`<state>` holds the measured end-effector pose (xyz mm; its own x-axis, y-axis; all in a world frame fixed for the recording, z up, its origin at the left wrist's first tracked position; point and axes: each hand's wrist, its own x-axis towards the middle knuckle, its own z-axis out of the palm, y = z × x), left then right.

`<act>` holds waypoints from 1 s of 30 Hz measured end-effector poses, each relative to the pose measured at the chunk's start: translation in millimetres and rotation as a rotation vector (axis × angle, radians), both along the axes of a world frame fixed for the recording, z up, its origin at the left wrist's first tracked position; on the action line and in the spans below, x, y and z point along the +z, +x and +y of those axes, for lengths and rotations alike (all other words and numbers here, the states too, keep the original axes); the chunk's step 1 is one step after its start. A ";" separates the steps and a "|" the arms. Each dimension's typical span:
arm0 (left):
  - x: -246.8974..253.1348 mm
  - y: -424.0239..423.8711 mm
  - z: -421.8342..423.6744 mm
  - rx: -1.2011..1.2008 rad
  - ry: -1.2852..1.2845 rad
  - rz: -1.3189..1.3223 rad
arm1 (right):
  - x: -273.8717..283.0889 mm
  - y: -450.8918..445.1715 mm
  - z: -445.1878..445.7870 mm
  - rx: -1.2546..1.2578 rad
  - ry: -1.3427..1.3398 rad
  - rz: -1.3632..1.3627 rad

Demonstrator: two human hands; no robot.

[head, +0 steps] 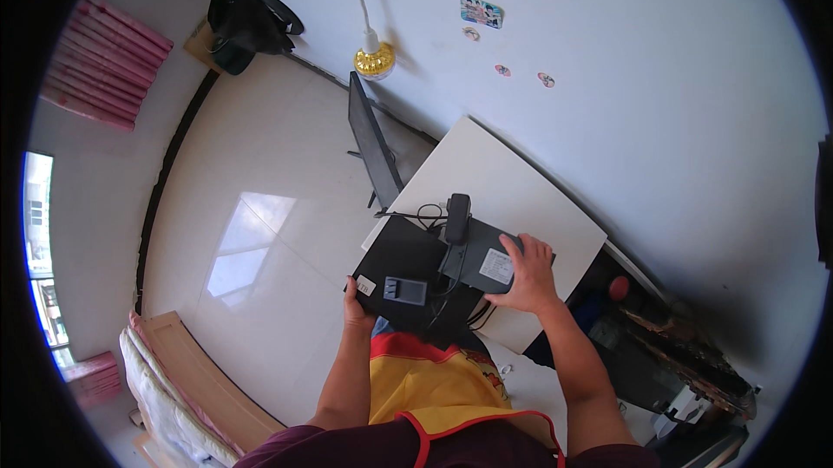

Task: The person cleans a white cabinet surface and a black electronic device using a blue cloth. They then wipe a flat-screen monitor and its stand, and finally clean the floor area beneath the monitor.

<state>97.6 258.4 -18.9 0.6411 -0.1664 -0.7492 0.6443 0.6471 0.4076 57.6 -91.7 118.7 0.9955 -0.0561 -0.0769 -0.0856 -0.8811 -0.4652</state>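
My left hand (359,305) grips the near left corner of a flat black electronic box (397,247), thumb on top beside a small white sticker. A power adapter with plug prongs (406,291) lies on this box. My right hand (528,276) is closed around the right end of a second, smaller dark box (478,253) that bears a white printed label and overlaps the first. Another black power adapter (458,217) rests at the back of the boxes, with its black cable (429,214) looped beside it. More black cables hang below the smaller box.
Beneath the boxes is a white tabletop (494,162) against the wall. A flat-screen monitor (371,143) stands beyond its left edge. A gold-coloured bulb lamp (374,61) hangs from a wall socket. Cluttered items lie at the right, and a wooden bed frame (195,364) stands lower left.
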 end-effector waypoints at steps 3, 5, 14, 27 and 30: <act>14.3 0.7 -1.7 -0.005 0.051 0.008 | -4.6 2.7 -44.2 0.058 -0.076 -0.002; 9.6 -4.9 -4.0 0.020 0.038 0.003 | -15.5 2.1 -67.6 0.055 -0.062 0.027; 26.9 -38.2 -35.1 0.102 0.105 0.044 | -52.7 -70.4 -102.8 -0.305 -0.056 0.061; 83.3 -13.4 -57.5 0.102 0.186 0.104 | -68.1 -197.2 -53.8 -0.667 -0.101 0.073; 74.7 4.2 -43.3 0.107 0.225 0.079 | -66.9 -234.9 -33.6 -0.678 -0.029 0.092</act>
